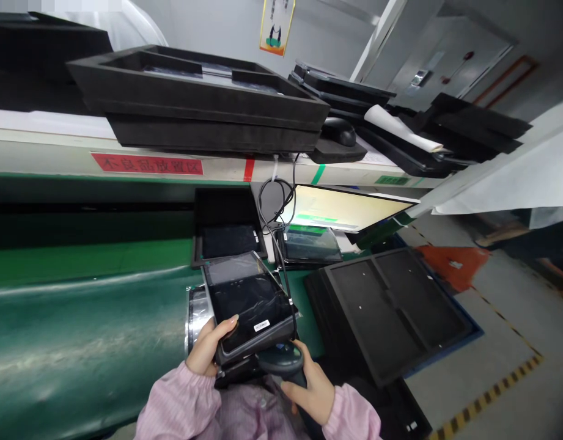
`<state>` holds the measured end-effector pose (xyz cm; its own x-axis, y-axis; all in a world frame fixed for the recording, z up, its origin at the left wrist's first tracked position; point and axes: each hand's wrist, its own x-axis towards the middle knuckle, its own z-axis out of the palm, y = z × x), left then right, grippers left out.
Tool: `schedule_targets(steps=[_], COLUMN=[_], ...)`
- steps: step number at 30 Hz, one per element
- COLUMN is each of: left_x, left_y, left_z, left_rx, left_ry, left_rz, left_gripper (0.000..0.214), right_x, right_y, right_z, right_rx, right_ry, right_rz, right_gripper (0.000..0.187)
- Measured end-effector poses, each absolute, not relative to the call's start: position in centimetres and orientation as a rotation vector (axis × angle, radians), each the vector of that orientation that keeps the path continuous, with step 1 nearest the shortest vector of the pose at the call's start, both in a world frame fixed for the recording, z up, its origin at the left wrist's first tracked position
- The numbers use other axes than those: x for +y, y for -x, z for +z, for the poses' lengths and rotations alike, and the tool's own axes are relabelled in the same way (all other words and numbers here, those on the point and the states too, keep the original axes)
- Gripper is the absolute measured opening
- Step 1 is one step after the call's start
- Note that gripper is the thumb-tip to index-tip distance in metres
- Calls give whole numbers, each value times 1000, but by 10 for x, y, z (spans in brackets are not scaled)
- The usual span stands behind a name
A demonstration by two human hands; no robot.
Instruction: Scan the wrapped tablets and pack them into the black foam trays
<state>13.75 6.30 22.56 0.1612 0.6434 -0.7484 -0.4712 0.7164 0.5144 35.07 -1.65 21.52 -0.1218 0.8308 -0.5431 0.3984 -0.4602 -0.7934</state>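
Note:
My left hand [208, 351] grips the near left edge of a black tablet-like device [251, 308], thumb lying on its dark screen; a small white label sits near its lower right corner. My right hand [311, 388] is wrapped round the handle of a dark handheld barcode scanner [281, 360], whose head sits just under the device's near edge. A black cable [274, 226] runs up from the scanner toward the shelf. Under the held device lies another shiny-edged unit [196, 311].
A green conveyor belt [79, 330] runs along the left. Black foam trays [198, 98] are stacked on the shelf above, with a computer mouse [338, 131] beside them. A lit monitor [340, 208], another tablet [311, 244] and an empty black foam tray [391, 305] are at right.

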Motion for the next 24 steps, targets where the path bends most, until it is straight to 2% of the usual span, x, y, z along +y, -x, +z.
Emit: schedule_targets(steps=[6,11,14,20,24], left_x=[60,46,37,30,23], left_y=[-138,-135,-128,-112,-113], left_z=[220,190,162,123,114], left_rx=[1165,1164,1187,1283,1216], left_ry=[-162,-168,-172,-53,-122], left_rz=[796,822,841,889,1029], left_gripper=[49,63,71,48,51], right_x=[-19,0,31,98,113], right_y=[-377,-432,-453,-453,-447], right_z=[208,187,162,108,103], right_rx=[-1499,-1709,-1535,-1442,-1535], right_ry=[1802,2277,2460,2376,2306], right_rz=[1612,1027,920,937,830], right_gripper=[72,77,78,61,56])
